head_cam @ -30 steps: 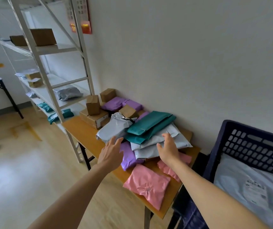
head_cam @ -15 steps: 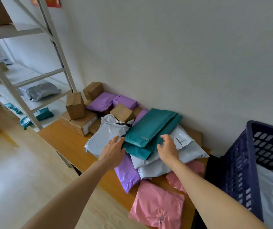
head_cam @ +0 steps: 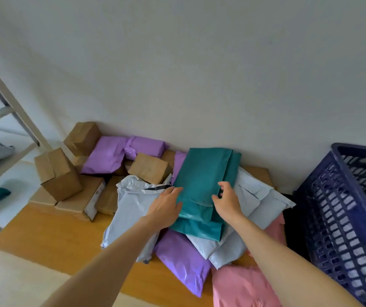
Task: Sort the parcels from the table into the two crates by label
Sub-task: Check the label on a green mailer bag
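Parcels crowd the wooden bench [head_cam: 44, 233], which stands against a pale wall. On top of the heap, near its middle, lies a teal mailer [head_cam: 202, 173], resting on a second teal mailer [head_cam: 199, 228] that sticks out below it toward the camera. Both hands reach to this pair. The left hand [head_cam: 165, 209] lies at the left edge of the top teal mailer, fingers fairly straight and spread, touching the edge where it meets a grey-white mailer [head_cam: 131, 213]; it is not closed round anything. The right hand [head_cam: 227, 201] is at the right edge of the same mailer, fingers half curled and thumb held apart over the teal surface; whether it already pinches the edge cannot be told.

Under the teal pair to the right lie more grey-white mailers [head_cam: 259, 196]. A purple mailer [head_cam: 182, 258] pokes out from the front of the heap, and a pink mailer [head_cam: 239, 286] lies at the near edge beside it. Toward the wall sit two purple mailers [head_cam: 106, 155] and several cardboard boxes; one tilted box [head_cam: 58, 173] rests on flatter cartons at the left, and a smaller box [head_cam: 150, 167] lies just beside the teal mailer.

A dark blue crate [head_cam: 343, 218] with latticed walls stands at the right, close to the bench end. A metal shelf rack [head_cam: 9, 103] stands at the left
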Tool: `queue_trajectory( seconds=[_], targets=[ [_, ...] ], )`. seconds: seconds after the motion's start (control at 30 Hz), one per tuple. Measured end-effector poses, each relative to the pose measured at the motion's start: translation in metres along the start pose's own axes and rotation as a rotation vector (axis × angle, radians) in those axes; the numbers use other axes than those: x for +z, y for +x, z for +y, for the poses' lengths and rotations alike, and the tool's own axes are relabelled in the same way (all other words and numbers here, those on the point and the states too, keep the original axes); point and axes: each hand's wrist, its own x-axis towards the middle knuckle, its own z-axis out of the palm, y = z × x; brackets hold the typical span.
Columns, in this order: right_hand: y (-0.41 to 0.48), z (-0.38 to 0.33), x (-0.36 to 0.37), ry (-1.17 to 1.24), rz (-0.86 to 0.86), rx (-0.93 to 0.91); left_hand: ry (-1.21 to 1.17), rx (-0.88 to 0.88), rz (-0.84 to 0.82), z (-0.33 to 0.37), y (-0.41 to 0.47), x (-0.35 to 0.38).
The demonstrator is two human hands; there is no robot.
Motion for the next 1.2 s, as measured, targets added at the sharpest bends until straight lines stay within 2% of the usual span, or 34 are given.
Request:
queue_trajectory(
  seconds=[0.23,0.4,0.6,0.73,0.83,0.93,1.07,1.2],
  targets=[
    [0.013,-0.023,0.031,0.306,0.178,0.202,-0.139,0.080,-0.163,-0.026,0.035,-0.009],
    [0.017,-0.039,0.038,0.479,0.269,0.304,-0.219,0.108,-0.208,-0.018,0.054,-0.022],
    [0.006,-0.059,0.034,0.292,0.296,0.131,-0.323,0.073,-0.246,0.002,0.057,-0.031],
    [-0.006,-0.075,0.033,0.260,0.277,0.047,-0.516,-0.071,-0.155,0.021,0.054,-0.041],
    [-0.021,-0.083,0.029,0.240,0.262,-0.038,-0.776,-0.232,-0.158,0.034,0.044,-0.049],
    [-0.040,-0.088,0.022,0.231,0.214,-0.144,-0.908,-0.323,-0.122,0.043,0.034,-0.057],
    [-0.062,-0.090,0.012,0.196,0.174,-0.241,-0.991,-0.377,-0.021,0.053,0.020,-0.063],
    [-0.080,-0.083,0.009,0.209,0.167,-0.270,-0.932,-0.402,0.015,0.058,0.002,-0.064]
  ],
)
